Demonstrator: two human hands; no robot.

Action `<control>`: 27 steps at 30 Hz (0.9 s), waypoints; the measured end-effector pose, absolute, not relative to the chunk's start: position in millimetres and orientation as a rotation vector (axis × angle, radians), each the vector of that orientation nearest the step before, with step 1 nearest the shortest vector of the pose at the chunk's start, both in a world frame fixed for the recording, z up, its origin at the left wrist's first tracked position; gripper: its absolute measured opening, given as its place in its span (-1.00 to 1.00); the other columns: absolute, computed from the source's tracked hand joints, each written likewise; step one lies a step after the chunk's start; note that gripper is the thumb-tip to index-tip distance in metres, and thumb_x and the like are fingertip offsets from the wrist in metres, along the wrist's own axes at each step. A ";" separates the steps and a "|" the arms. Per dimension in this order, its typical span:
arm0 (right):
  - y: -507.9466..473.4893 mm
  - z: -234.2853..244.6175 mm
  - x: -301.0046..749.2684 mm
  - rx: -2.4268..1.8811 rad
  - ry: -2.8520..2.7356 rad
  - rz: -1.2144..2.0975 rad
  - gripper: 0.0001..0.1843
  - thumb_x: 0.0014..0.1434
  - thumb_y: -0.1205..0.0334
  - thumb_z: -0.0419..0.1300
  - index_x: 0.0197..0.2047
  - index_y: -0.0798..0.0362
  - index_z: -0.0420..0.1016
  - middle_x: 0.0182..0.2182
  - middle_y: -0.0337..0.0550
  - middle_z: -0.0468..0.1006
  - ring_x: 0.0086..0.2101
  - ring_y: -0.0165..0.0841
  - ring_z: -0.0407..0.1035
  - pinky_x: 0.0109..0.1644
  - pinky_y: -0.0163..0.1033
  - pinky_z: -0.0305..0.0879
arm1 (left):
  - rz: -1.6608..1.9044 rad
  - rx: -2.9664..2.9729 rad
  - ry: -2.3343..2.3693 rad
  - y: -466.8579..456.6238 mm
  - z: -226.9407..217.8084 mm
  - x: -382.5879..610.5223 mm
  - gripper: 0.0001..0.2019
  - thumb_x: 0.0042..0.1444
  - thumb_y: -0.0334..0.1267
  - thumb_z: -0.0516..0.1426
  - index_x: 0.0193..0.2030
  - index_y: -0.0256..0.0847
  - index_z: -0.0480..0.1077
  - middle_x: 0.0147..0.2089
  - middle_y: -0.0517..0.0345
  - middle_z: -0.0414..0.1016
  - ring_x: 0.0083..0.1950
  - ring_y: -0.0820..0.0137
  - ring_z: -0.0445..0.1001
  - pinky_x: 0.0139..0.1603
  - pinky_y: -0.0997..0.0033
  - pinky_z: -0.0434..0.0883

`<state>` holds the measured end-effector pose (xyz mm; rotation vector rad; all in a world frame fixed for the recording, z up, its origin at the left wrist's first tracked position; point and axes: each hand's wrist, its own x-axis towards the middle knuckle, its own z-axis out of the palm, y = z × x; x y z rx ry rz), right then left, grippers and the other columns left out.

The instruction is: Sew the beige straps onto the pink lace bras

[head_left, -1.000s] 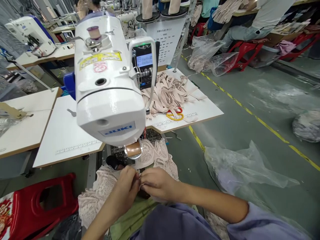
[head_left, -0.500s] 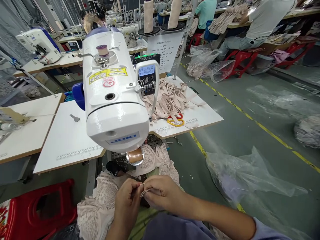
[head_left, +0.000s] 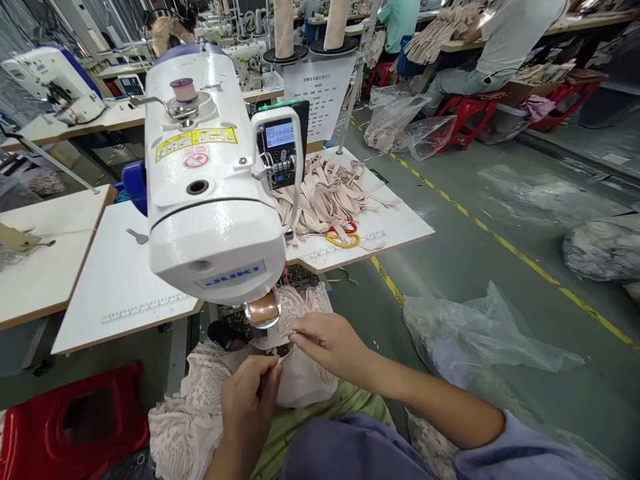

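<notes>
In the head view my left hand (head_left: 250,393) is closed in a pinch at the lower middle. A thin pale strip (head_left: 286,356) shows at its fingertips. Higher and to the right, my right hand (head_left: 327,347) also pinches, just below the needle area; the small thing at its fingertips is too small to make out. Beige lace bras (head_left: 303,303) lie beneath the head of the white JUKI sewing machine (head_left: 215,220), behind my hands. More lace bras (head_left: 185,413) are heaped beside my left wrist.
Beige straps (head_left: 325,193) are piled on the right of the white table (head_left: 400,227), with scissors (head_left: 344,241) at the pile's front. A red stool (head_left: 75,420) stands at lower left. Plastic bags (head_left: 480,327) lie on the floor at right. Other people sit working at the back.
My hands have come apart; the right moved up toward the machine head, while the left stays low. The whole view has shifted slightly, with the machine now further left.
</notes>
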<state>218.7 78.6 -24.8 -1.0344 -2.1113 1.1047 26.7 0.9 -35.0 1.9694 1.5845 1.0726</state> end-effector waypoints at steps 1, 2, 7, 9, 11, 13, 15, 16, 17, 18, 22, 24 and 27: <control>82.6 -21.9 220.2 -1.029 -2.166 1.056 -0.77 0.32 0.25 0.08 -0.33 0.06 0.51 -0.47 -0.24 0.49 -0.39 -0.39 0.36 -0.29 -0.32 0.14 | 1.075 2.024 1.546 1.5 -31.5 27.2 -0.88 0.25 -0.41 0.14 -0.14 -0.16 0.47 -0.29 0.18 0.59 -0.28 0.47 0.57 -0.26 0.57 0.44; 85.5 -18.9 221.2 -1.016 -2.201 1.047 -0.80 0.30 0.26 0.10 -0.31 0.06 0.52 -0.45 -0.23 0.51 -0.38 -0.38 0.37 -0.28 -0.32 0.14 | 1.085 2.070 1.508 2.3 -28.0 27.7 -0.88 0.24 -0.42 0.15 -0.13 -0.18 0.47 -0.28 0.17 0.60 -0.27 0.47 0.58 -0.25 0.58 0.44; 90.5 -6.5 223.9 -1.003 -2.198 1.313 -0.87 0.21 0.31 0.18 -0.34 0.05 0.55 -0.45 -0.27 0.57 -0.37 -0.40 0.42 -0.28 -0.34 0.18 | 1.044 2.113 1.481 7.6 -14.2 28.7 -0.87 0.24 -0.42 0.15 -0.14 -0.17 0.49 -0.27 0.18 0.63 -0.28 0.48 0.59 -0.24 0.60 0.45; 92.5 -3.9 225.4 -0.997 -2.166 1.456 -0.86 0.20 0.31 0.18 -0.37 0.05 0.55 -0.50 -0.30 0.57 -0.41 -0.42 0.42 -0.30 -0.36 0.18 | 1.002 2.088 1.498 8.6 -12.0 28.6 -0.88 0.25 -0.40 0.15 -0.15 -0.15 0.49 -0.27 0.20 0.64 -0.30 0.48 0.59 -0.26 0.59 0.44; 95.2 -3.2 227.0 -0.976 -2.125 1.591 -0.86 0.19 0.30 0.19 -0.37 0.06 0.57 -0.50 -0.31 0.59 -0.42 -0.42 0.43 -0.32 -0.37 0.20 | 0.984 2.059 1.512 9.1 -11.5 28.4 -0.89 0.25 -0.39 0.14 -0.17 -0.14 0.49 -0.29 0.21 0.64 -0.32 0.48 0.58 -0.29 0.59 0.43; 97.8 -3.6 228.3 -0.950 -2.108 1.670 -0.86 0.18 0.29 0.19 -0.35 0.06 0.59 -0.48 -0.30 0.62 -0.41 -0.41 0.45 -0.33 -0.37 0.21 | 0.964 2.022 1.518 9.3 -11.8 28.0 -0.90 0.25 -0.37 0.15 -0.18 -0.13 0.50 -0.31 0.23 0.63 -0.36 0.48 0.56 -0.34 0.58 0.41; 99.5 -3.9 229.0 -0.928 -2.132 1.688 -0.87 0.17 0.29 0.21 -0.32 0.06 0.61 -0.46 -0.29 0.63 -0.41 -0.41 0.46 -0.34 -0.37 0.21 | 0.941 1.998 1.502 9.7 -12.7 27.2 -0.90 0.25 -0.36 0.15 -0.20 -0.12 0.50 -0.32 0.24 0.63 -0.37 0.49 0.56 -0.35 0.59 0.41; 100.0 -3.7 229.1 -0.915 -2.153 1.684 -0.87 0.16 0.29 0.22 -0.30 0.06 0.62 -0.46 -0.29 0.63 -0.41 -0.41 0.46 -0.35 -0.38 0.21 | 0.931 1.992 1.486 10.0 -13.3 26.6 -0.90 0.25 -0.36 0.15 -0.20 -0.12 0.50 -0.32 0.24 0.63 -0.36 0.49 0.56 -0.34 0.59 0.41; 100.2 -3.2 229.1 -0.903 -2.174 1.676 -0.87 0.16 0.30 0.22 -0.29 0.05 0.62 -0.45 -0.29 0.64 -0.41 -0.41 0.46 -0.34 -0.38 0.21 | 0.922 1.987 1.471 10.3 -13.9 26.1 -0.90 0.26 -0.36 0.14 -0.20 -0.12 0.49 -0.31 0.24 0.63 -0.34 0.49 0.57 -0.32 0.59 0.41; 100.3 -2.4 229.0 -0.890 -2.196 1.664 -0.87 0.17 0.30 0.22 -0.28 0.05 0.63 -0.44 -0.29 0.64 -0.40 -0.41 0.47 -0.33 -0.38 0.22 | 0.915 1.981 1.460 10.8 -14.5 25.5 -0.89 0.26 -0.36 0.13 -0.20 -0.12 0.49 -0.30 0.24 0.63 -0.33 0.49 0.57 -0.31 0.59 0.41; 99.3 2.1 228.6 -0.845 -2.293 1.544 -0.86 0.19 0.31 0.22 -0.23 0.04 0.63 -0.41 -0.25 0.64 -0.35 -0.39 0.48 -0.28 -0.36 0.22 | 0.836 1.939 1.486 14.9 -14.4 23.4 -0.89 0.27 -0.29 0.13 -0.22 -0.11 0.50 -0.33 0.26 0.62 -0.37 0.48 0.55 -0.37 0.57 0.39; 98.8 3.5 228.5 -0.839 -2.348 1.454 -0.86 0.20 0.30 0.23 -0.21 0.04 0.63 -0.38 -0.22 0.64 -0.34 -0.37 0.48 -0.27 -0.34 0.21 | 0.764 1.915 1.507 18.6 -12.2 22.2 -0.87 0.28 -0.25 0.12 -0.13 -0.09 0.50 -0.31 0.25 0.62 -0.36 0.46 0.56 -0.37 0.56 0.39; 98.2 2.4 228.2 -0.853 -2.374 1.408 -0.86 0.20 0.29 0.23 -0.20 0.04 0.63 -0.37 -0.21 0.65 -0.35 -0.37 0.47 -0.29 -0.33 0.21 | 0.606 1.929 1.452 24.6 -8.7 20.7 -0.81 0.32 -0.21 0.06 -0.08 -0.08 0.50 -0.28 0.22 0.62 -0.29 0.43 0.58 -0.32 0.53 0.40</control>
